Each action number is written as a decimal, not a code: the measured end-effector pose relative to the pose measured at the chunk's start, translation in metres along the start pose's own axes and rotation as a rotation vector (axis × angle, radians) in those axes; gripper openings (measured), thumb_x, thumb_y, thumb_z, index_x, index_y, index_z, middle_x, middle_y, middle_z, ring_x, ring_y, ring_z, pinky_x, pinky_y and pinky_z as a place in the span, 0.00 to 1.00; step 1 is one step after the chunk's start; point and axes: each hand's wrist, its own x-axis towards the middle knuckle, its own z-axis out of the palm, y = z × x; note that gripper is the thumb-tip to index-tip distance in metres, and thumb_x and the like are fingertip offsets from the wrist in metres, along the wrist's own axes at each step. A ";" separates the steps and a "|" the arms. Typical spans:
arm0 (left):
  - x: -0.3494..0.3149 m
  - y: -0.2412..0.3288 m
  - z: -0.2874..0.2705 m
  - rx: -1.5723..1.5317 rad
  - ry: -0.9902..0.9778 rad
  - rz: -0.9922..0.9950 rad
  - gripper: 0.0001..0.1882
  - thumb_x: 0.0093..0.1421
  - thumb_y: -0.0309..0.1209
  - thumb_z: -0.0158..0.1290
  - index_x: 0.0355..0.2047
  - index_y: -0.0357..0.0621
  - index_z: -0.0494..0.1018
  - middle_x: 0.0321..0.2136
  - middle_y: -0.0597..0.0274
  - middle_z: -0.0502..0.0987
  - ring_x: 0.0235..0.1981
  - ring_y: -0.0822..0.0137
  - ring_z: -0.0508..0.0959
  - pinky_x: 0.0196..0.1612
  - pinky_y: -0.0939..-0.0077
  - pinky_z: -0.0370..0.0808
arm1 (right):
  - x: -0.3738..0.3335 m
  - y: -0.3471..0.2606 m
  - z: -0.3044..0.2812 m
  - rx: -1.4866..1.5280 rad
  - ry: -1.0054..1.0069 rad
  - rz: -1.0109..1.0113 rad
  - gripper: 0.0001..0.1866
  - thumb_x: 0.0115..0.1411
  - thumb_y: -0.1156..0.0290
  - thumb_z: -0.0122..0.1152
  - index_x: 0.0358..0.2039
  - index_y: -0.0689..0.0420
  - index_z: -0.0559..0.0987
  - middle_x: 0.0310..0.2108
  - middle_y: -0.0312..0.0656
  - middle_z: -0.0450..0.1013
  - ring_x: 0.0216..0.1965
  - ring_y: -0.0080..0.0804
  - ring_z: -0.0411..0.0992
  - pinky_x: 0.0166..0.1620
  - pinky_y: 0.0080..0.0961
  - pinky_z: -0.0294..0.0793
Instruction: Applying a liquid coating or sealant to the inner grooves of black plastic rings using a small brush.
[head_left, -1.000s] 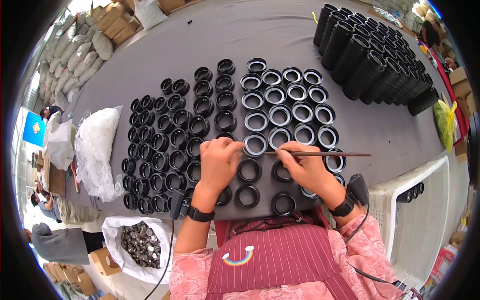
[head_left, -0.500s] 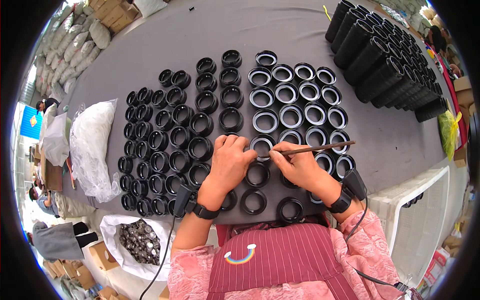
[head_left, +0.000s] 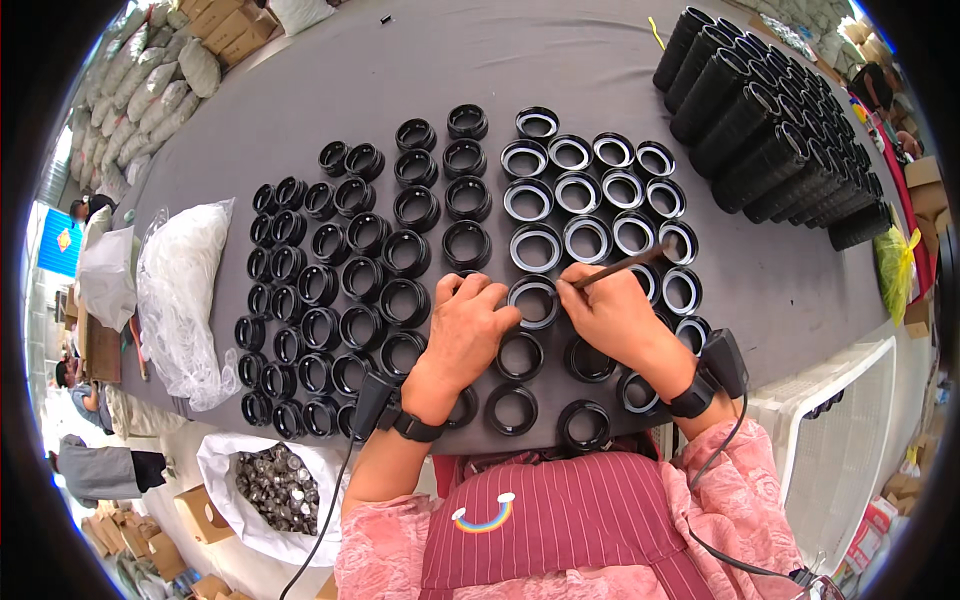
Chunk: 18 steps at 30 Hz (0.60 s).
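Note:
My right hand (head_left: 613,310) pinches a thin brown stick (head_left: 625,264) that slants up to the right, its far end blurred. The stick's lower end is hidden by the fingers, close to a black ring (head_left: 536,325) with a white inner band. On that ring's left side, my left hand (head_left: 463,328) has bent fingers and the thumb against its edge. Beyond the hands stand rows of black rings lined in white (head_left: 588,259). Plain black rings (head_left: 404,274) fill the left side, and a few more lie near the table's front edge.
Tall black tubes (head_left: 740,135) stand packed on the grey table (head_left: 450,60) at the far right. A clear plastic bag (head_left: 185,300) lies at left. Below it is a white sack (head_left: 222,465) of small shiny pieces. A white crate (head_left: 778,412) stands at right; people are at far left.
The stick has swung, its far end now higher and further left. My right hand has shifted slightly up and right, away from the left hand. The whole view has moved a little.

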 end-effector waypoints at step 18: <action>-0.002 -0.002 -0.003 0.012 -0.002 0.012 0.04 0.51 0.33 0.61 0.30 0.55 0.81 0.36 0.69 0.80 0.45 0.65 0.75 0.52 0.61 0.62 | 0.000 0.019 -0.003 0.633 0.206 0.066 0.10 0.67 0.70 0.56 0.37 0.63 0.79 0.27 0.37 0.77 0.25 0.19 0.74 0.28 0.18 0.73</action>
